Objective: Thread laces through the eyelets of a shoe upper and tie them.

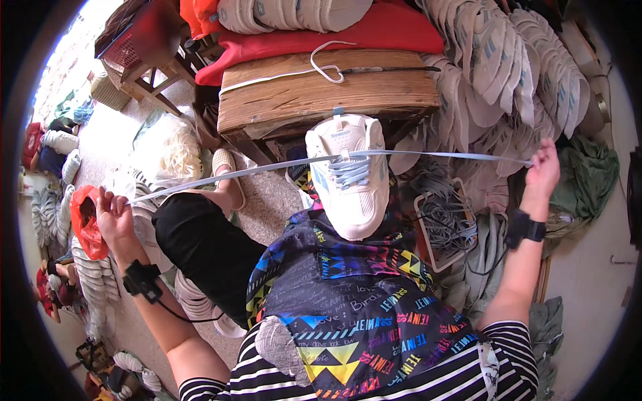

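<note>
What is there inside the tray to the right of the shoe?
The tray holds a tangled pile of grey-blue laces. Whatever may lie beneath them is covered.

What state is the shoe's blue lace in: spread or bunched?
Spread: the blue lace runs out nearly straight from the white shoe to both sides, one length reaching the left hand, the other the right hand.

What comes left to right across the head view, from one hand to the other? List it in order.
Left hand → black-clad leg → white shoe → heap of grey-blue laces → right hand.
</note>
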A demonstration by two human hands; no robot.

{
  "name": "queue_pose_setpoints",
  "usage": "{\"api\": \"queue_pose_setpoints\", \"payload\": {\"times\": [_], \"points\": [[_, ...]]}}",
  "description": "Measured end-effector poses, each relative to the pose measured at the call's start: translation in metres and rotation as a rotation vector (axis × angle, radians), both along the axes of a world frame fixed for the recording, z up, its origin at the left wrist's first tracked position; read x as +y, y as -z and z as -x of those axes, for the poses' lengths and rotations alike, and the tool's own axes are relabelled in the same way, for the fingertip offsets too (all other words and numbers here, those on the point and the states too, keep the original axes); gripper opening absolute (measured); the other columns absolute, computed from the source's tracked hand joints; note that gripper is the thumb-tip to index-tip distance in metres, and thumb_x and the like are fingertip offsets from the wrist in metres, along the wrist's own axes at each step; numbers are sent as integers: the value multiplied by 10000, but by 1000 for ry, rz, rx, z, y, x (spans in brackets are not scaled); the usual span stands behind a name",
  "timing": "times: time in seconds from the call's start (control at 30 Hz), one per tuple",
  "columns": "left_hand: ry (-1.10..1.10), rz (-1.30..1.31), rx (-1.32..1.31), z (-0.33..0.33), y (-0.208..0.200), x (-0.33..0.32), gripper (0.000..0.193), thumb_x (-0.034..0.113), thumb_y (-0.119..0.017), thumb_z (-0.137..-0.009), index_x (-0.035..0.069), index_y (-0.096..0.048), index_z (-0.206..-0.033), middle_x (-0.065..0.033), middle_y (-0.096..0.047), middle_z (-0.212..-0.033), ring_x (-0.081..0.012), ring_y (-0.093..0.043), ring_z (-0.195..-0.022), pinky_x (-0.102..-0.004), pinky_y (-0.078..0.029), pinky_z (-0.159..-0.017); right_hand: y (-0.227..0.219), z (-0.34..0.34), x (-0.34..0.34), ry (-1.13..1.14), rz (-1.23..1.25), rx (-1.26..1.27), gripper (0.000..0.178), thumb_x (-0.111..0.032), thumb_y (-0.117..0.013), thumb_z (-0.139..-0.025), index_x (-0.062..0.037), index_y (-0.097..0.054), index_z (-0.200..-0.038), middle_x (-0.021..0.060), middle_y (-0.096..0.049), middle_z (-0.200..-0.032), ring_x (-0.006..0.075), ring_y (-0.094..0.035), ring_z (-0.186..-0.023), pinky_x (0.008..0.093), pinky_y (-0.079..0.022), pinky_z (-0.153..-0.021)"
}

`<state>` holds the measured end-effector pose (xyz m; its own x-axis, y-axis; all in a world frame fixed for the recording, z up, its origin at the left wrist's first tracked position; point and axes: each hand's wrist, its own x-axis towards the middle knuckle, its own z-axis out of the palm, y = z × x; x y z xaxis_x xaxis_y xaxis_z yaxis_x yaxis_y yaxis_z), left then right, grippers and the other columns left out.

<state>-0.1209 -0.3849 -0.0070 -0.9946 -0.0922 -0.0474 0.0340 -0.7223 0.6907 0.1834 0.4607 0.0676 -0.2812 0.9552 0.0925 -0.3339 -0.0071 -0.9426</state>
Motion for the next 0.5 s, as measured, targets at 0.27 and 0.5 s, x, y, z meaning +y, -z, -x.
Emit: {"api": "queue_pose_setpoints", "payload": {"times": [0.27,0.5], "points": [[436,691,79,-84,-39,281,254,-22,-438,-965,29,-528,-1197,-158,-645,-1159,-145,-633,-931,-289,-511,-792,28,79,-195,-767,-186,-516,307,-204,-535,-974,-8,-465,-1199,108,-711,-980,89,-635,-682,187,-418,-517],[537,544,119,-109,12,363,149,67,-517,-1003,-2,-621,-1084,-52,-674,-957,-99,-634,-884,-255,-515,-821,56,107,-242,-1037,-261,-550,65,-84,-581,-955,-22,-602,-951,5,-611,-811,63,-589,-688,227,-508,-609]]}}
